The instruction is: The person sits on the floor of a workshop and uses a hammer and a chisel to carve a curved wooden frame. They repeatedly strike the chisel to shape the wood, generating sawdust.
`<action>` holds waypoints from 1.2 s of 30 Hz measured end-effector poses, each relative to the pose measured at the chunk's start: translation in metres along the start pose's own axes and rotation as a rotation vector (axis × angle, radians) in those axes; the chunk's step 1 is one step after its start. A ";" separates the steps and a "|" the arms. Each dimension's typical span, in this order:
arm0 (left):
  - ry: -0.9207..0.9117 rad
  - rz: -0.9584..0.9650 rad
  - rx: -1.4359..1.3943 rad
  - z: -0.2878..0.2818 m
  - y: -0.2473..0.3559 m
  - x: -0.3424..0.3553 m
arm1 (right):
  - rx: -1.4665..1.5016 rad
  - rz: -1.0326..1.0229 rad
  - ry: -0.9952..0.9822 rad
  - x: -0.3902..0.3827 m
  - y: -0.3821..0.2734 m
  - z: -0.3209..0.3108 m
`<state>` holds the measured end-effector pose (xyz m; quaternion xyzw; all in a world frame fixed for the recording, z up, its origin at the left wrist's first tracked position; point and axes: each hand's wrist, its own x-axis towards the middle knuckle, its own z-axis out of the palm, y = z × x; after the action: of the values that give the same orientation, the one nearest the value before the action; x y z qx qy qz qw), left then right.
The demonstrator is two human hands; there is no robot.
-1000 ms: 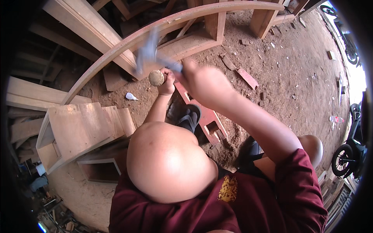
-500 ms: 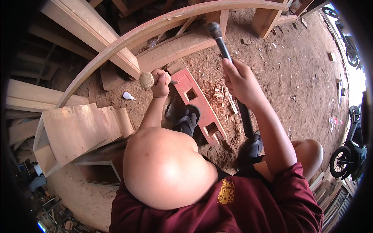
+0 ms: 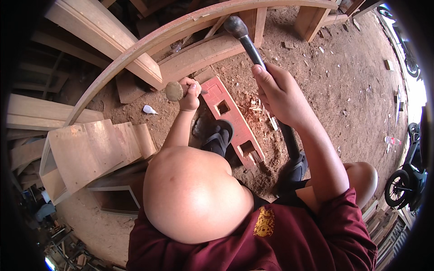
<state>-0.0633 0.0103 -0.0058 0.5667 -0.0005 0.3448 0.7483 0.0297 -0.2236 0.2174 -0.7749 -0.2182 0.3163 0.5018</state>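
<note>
My left hand (image 3: 190,97) is wrapped round a chisel (image 3: 174,91), its round, pale handle end standing out to the left. The chisel's short visible blade points at the left edge of a reddish wooden board (image 3: 233,122), near an outlined rectangle at its far end; I cannot tell if the tip touches. Two square holes are cut through the board, which lies slantwise on the ground. In my right hand (image 3: 282,95) is a black-handled hammer (image 3: 252,49), gripped mid-shaft. Its dark rounded head is raised toward the far side, apart from the chisel.
My sandalled left foot (image 3: 221,137) rests against the board. Wood shavings (image 3: 257,106) litter the dirt beside it. Beyond stand timber beams (image 3: 199,58) and a curved wooden rail (image 3: 135,47). A small white bottle (image 3: 149,109) lies at left; a motorcycle (image 3: 404,183) stands at far right.
My right hand has shifted slightly left, and the hammer's head has swung left and looks larger. My left hand has tilted a little, with the chisel's handle end slightly to the right.
</note>
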 end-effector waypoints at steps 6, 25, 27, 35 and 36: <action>-0.030 -0.015 0.072 0.001 -0.009 -0.005 | -0.198 -0.344 0.113 -0.008 -0.061 0.002; 0.050 0.000 0.039 0.002 0.003 -0.007 | -0.181 0.049 0.022 -0.007 0.000 0.004; 0.042 0.004 0.017 -0.001 0.005 -0.004 | -0.073 0.029 0.033 -0.004 0.004 -0.002; 0.000 0.025 -0.008 0.004 0.002 -0.001 | 0.011 0.036 0.014 -0.002 0.011 -0.006; -0.002 0.020 -0.011 0.006 0.000 -0.001 | 0.024 0.033 0.010 -0.002 0.010 -0.006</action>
<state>-0.0622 0.0049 -0.0040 0.5628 -0.0088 0.3520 0.7479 0.0327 -0.2333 0.2104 -0.7739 -0.1989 0.3231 0.5071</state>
